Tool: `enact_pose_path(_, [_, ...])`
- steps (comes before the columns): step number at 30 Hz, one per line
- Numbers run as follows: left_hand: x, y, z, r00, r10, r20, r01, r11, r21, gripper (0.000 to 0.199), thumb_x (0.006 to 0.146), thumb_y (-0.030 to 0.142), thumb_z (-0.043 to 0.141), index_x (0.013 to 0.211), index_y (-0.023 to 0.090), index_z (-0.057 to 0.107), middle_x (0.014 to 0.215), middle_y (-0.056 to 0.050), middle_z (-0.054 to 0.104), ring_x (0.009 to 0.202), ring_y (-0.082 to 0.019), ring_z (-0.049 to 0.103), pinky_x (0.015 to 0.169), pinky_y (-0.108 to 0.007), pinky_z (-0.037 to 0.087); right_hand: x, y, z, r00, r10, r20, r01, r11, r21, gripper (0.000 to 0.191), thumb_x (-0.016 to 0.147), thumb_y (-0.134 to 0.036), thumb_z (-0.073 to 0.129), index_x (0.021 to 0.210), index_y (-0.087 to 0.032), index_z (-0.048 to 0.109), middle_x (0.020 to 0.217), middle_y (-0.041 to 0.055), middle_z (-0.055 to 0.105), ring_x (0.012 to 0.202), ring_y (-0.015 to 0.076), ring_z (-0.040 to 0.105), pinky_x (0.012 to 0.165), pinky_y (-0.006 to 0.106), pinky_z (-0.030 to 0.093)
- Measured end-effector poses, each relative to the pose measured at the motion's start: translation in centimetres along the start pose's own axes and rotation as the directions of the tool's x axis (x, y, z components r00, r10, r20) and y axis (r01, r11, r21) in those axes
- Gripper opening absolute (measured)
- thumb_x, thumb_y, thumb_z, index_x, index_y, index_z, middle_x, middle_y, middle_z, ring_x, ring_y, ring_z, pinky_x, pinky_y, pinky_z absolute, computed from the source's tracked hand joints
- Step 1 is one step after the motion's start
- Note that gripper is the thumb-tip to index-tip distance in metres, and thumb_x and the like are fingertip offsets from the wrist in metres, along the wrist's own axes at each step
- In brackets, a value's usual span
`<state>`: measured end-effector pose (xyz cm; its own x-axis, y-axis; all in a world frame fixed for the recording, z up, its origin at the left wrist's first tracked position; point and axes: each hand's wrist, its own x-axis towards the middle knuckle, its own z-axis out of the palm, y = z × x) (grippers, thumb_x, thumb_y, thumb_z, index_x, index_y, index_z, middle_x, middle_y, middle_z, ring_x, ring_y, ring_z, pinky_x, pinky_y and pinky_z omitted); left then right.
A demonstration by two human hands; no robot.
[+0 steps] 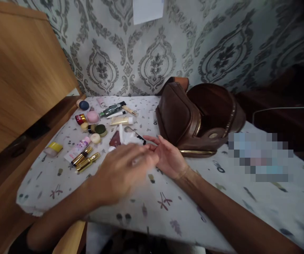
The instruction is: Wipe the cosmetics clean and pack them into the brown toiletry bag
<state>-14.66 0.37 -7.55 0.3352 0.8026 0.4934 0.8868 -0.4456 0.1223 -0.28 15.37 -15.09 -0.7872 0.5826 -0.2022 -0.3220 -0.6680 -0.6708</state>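
My left hand (122,171) is smeared by motion over the middle of the table; a small pale thing shows at its fingers, too blurred to name. Palm up, my right hand (169,157) lies beside it with its fingers apart and nothing seen in the palm. Just beyond the fingers are a white crumpled tissue (127,135), a thin dark-tipped stick (137,134) and a dark red item (115,139). A brown leather bag (177,109) stands unzipped behind my right hand.
Cosmetics lie on the left of the patterned tablecloth (165,225): gold tubes (87,162), a dark green-lidded jar (100,130), a cream tube (121,121) and a pink sponge (92,116). A wooden panel (22,63) rises at the left. A blurred patch (260,155) covers something right.
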Motion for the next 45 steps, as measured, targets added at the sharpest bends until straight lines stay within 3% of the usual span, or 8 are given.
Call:
enact_pose_path(5, [0.4, -6.3, 5.8, 0.946, -0.295, 0.137, 0.229, 0.903, 0.364, 0.041, 0.095, 0.034, 0.057, 0.132, 0.018, 0.054, 0.136, -0.018, 0.058, 0.132, -0.036, 0.049, 0.102, -0.054, 0.044, 0.1, 0.1, -0.3, 1.000, -0.017, 0.013, 0.017, 0.999, -0.043, 0.034, 0.096, -0.045, 0.050, 0.107, -0.019, 0.069, 0.081, 0.0055, 0.069, 0.067, 0.0153, 0.060, 0.059, 0.026, 0.044])
enact_pose_path(10, [-0.5, -8.5, 5.7, 0.938, -0.345, -0.035, 0.346, 0.925, 0.159, 0.023, 0.098, 0.018, 0.041, 0.105, 0.018, 0.062, 0.104, -0.010, 0.070, 0.105, -0.025, 0.064, 0.093, -0.040, 0.050, 0.3, 0.2, -0.5, 1.000, -0.022, 0.021, 0.023, 0.999, -0.044, 0.035, 0.092, -0.046, 0.055, 0.107, -0.017, 0.069, 0.081, 0.0061, 0.068, 0.068, 0.0155, 0.059, 0.059, 0.027, 0.043])
enact_pose_path(14, [-0.9, -10.5, 3.0, 0.723, -0.502, -0.475, 0.495, 0.856, -0.152, 0.031, 0.097, 0.024, 0.042, 0.126, 0.019, 0.053, 0.124, -0.009, 0.065, 0.115, -0.022, 0.061, 0.099, -0.035, 0.049, 0.1, 0.2, -0.3, 1.000, -0.017, 0.023, 0.018, 0.999, -0.031, 0.033, 0.090, -0.044, 0.059, 0.104, -0.016, 0.070, 0.080, 0.0053, 0.068, 0.067, 0.0139, 0.059, 0.059, 0.025, 0.043])
enact_pose_path(18, [-1.8, -12.6, 1.9, 0.612, -0.572, -0.546, 0.504, 0.814, -0.288, 0.031, 0.095, 0.025, 0.045, 0.122, 0.018, 0.058, 0.124, -0.008, 0.066, 0.117, -0.022, 0.060, 0.105, -0.035, 0.045, 0.0, 0.6, 0.0, 0.998, -0.044, 0.034, 0.047, 0.994, -0.099, 0.028, 0.087, -0.041, 0.065, 0.101, -0.018, 0.071, 0.079, 0.0041, 0.070, 0.067, 0.0134, 0.061, 0.061, 0.025, 0.045])
enact_pose_path(26, [-2.3, -11.6, 4.4, 0.894, -0.417, -0.165, 0.405, 0.909, -0.103, 0.039, 0.093, 0.019, 0.038, 0.122, 0.019, 0.064, 0.121, -0.009, 0.067, 0.115, -0.023, 0.061, 0.103, -0.041, 0.049, 0.8, 1.8, 1.2, 0.999, -0.034, -0.001, 0.030, 0.918, -0.396, 0.026, 0.074, -0.035, 0.080, 0.087, -0.015, 0.070, 0.072, 0.0039, 0.071, 0.061, 0.0120, 0.064, 0.060, 0.024, 0.047])
enact_pose_path(34, [-3.1, -12.6, 7.5, 0.930, -0.353, -0.100, 0.359, 0.933, 0.043, 0.039, 0.098, 0.032, 0.040, 0.129, 0.022, 0.062, 0.135, -0.013, 0.062, 0.126, -0.030, 0.057, 0.107, -0.050, 0.048, 2.8, 3.5, 3.5, 0.984, -0.149, 0.103, 0.180, 0.745, -0.643, 0.012, 0.082, -0.030, 0.061, 0.087, -0.019, 0.064, 0.070, -0.0001, 0.063, 0.057, 0.0130, 0.059, 0.054, 0.025, 0.044])
enact_pose_path(41, [-2.8, -11.9, 7.0, 0.925, -0.373, -0.068, 0.378, 0.923, 0.075, 0.042, 0.100, 0.033, 0.039, 0.132, 0.016, 0.060, 0.135, -0.016, 0.060, 0.126, -0.030, 0.055, 0.109, -0.050, 0.046, 2.2, 3.6, 2.5, 0.666, -0.649, 0.369, 0.445, -0.052, -0.894, 0.029, 0.088, -0.018, 0.051, 0.114, -0.021, 0.063, 0.119, 0.0141, 0.059, 0.113, 0.0291, 0.055, 0.100, 0.048, 0.045])
enact_pose_path(45, [-3.0, -11.9, 7.1, 0.911, -0.377, -0.166, 0.393, 0.916, 0.074, 0.041, 0.101, 0.029, 0.034, 0.127, 0.014, 0.062, 0.130, -0.017, 0.059, 0.122, -0.030, 0.056, 0.106, -0.050, 0.047, 3.1, 3.5, 1.2, 0.769, -0.591, 0.246, 0.191, -0.154, -0.969, 0.045, 0.082, -0.016, 0.059, 0.127, -0.017, 0.056, 0.124, 0.0164, 0.059, 0.114, 0.0328, 0.052, 0.100, 0.053, 0.044])
